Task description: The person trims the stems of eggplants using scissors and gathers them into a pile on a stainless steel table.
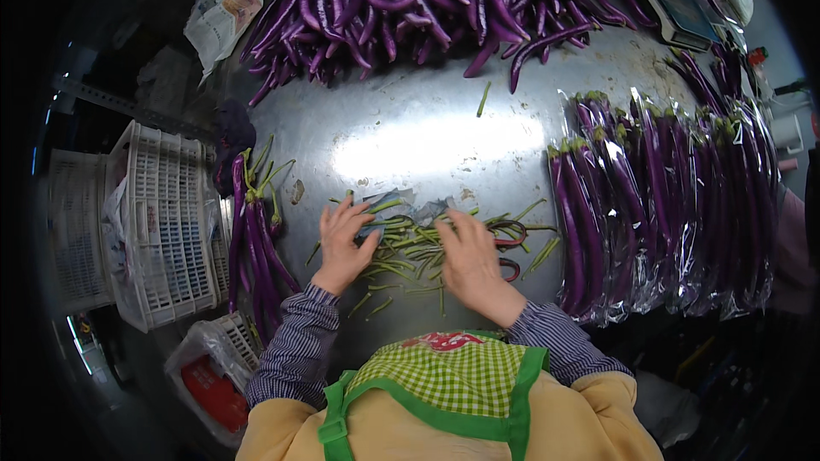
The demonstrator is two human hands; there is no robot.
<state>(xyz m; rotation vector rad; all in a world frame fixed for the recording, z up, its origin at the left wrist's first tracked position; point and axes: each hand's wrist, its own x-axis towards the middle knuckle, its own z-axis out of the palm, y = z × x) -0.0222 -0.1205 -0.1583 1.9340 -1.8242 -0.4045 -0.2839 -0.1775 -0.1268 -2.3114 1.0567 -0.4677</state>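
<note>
Cut green eggplant stems (410, 246) lie in a loose heap on the metal table (410, 102) before me. My left hand (346, 240) rests at the heap's left side with thumb and fingers apart. At the right side, the curled fingers of my right hand (471, 256) touch the stems; whether they grip any is hidden. Scissors (511, 234) with dark red handles lie beside and partly under my right hand, their blades hidden. Scraps of greyish paper or film (432, 210) sit at the heap's far edge. Long purple eggplants in clear bags (660, 205) stand in a row to the right.
Loose eggplants (410, 6) are piled across the table's far side. A few eggplants with long stems (256, 237) lie at the left edge, near white plastic crates (170, 224). A blue-topped device, perhaps a scale (682, 6), is at the far right.
</note>
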